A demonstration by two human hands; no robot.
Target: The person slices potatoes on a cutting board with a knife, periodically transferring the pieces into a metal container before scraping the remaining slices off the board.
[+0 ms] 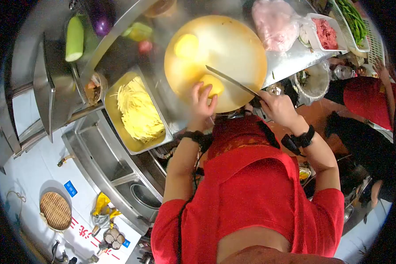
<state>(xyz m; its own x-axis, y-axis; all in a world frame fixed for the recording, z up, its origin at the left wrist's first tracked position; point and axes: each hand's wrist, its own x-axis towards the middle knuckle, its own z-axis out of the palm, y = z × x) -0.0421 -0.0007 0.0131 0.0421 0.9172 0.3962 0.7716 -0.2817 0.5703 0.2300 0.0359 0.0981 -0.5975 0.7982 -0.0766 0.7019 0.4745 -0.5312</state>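
Note:
On the round cutting board (240, 50), my left hand (202, 103) has its fingers on a yellow peeled potato (213, 86) near the board's front edge. My right hand (279, 108) is closed around the handle of a knife (233, 81), whose blade points to the upper left, just above the potato. A second yellow piece (186, 46) lies at the board's upper left. Left of the board, a metal tray (111, 115) holds a heap of pale yellow shreds (138, 110).
Behind the board's right side are a bag of pink meat (277, 26), a white container of minced meat (325, 33) and a basket of green vegetables (352, 22). A sink (99, 145) is at left. Another person in red (367, 99) stands at right.

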